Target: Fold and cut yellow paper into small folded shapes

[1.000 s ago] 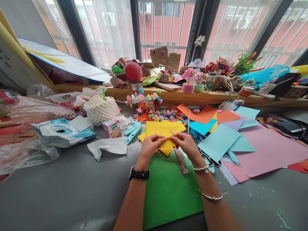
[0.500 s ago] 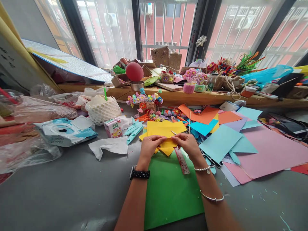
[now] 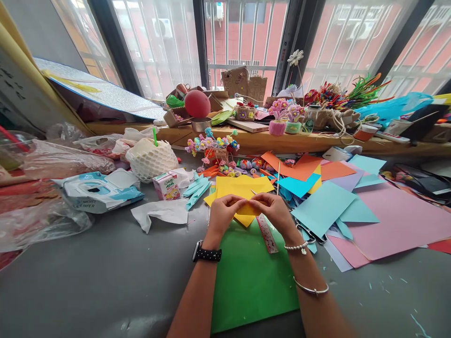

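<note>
Drawn a little closer together than half a second ago, our left hand (image 3: 222, 215) and right hand (image 3: 275, 213) now nearly meet at the thumbs, just right of the frame's center. Both are narrowed to a pinch, holding a small yellow paper piece (image 3: 248, 211) between them; the fingers hide part of it, so we cannot tell its full shape. It sits in front of the yellow sheets (image 3: 243, 184), which lie just beyond our fingertips.

Below, at the bottom center, we have a green sheet (image 3: 253, 286), with a patterned ruler (image 3: 267, 234) angled over its upper right part. To the right of our right hand we see light blue sheets (image 3: 324, 209), partly covering scissors (image 3: 320, 238), and a large pink sheet (image 3: 405, 218) toward the right edge. Left of our left hand lie a white tissue (image 3: 165, 211) and a small carton (image 3: 167, 186), near the middle left.
</note>
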`<action>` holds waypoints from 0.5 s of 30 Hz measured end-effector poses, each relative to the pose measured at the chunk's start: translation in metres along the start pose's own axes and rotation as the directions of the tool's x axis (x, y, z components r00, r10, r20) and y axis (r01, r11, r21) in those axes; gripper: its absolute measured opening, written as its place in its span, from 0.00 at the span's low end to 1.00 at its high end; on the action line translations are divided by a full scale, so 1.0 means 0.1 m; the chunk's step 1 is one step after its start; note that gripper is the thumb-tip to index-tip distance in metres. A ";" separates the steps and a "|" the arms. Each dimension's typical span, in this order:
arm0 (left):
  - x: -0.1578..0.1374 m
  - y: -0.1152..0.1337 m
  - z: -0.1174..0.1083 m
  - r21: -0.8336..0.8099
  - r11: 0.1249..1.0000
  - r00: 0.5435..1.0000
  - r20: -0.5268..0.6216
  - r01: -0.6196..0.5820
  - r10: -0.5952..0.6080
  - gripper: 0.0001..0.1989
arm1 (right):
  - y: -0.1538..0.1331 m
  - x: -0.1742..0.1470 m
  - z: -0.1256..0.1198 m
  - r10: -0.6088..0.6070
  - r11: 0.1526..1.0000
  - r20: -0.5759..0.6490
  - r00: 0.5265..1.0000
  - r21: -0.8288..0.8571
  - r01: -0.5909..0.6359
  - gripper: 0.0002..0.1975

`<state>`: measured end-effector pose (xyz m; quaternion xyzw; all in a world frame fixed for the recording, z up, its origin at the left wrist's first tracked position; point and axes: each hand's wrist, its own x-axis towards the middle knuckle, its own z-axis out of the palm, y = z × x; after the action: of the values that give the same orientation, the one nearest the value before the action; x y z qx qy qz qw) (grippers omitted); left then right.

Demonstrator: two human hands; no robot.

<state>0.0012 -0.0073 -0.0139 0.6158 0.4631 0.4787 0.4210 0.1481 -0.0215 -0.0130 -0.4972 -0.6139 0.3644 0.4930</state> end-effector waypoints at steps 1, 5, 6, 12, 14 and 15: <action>0.00 0.00 0.00 0.017 1.000 1.000 -0.005 -0.012 0.012 0.11 | 0.00 0.00 0.00 0.004 1.000 0.005 1.000 0.006 -0.004 0.11; 0.00 0.02 0.01 0.028 1.000 1.000 -0.006 -0.013 0.013 0.11 | 0.00 -0.01 0.00 -0.013 1.000 -0.007 1.000 -0.024 0.013 0.10; 0.00 0.03 0.01 0.018 1.000 1.000 -0.008 -0.002 0.002 0.11 | 0.00 0.00 0.00 -0.014 0.999 -0.013 1.000 -0.032 0.014 0.10; 0.01 0.03 -0.02 0.001 0.998 0.995 -0.078 0.056 -0.056 0.12 | 0.06 0.04 -0.05 0.029 0.999 -0.057 0.998 -0.020 -0.030 0.12; 0.02 0.00 -0.03 -0.011 0.998 0.991 -0.117 0.067 -0.068 0.12 | 0.06 0.05 -0.07 0.052 0.999 -0.079 0.995 0.013 -0.052 0.13; 0.03 -0.02 -0.04 -0.019 0.997 0.989 -0.132 0.070 -0.072 0.13 | 0.06 0.05 -0.08 0.059 0.998 -0.090 0.994 0.029 -0.057 0.13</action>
<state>-0.0023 -0.0039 -0.0141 0.5629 0.5082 0.5063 0.4104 0.1577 -0.0156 -0.0157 -0.5243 -0.5713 0.3636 0.5162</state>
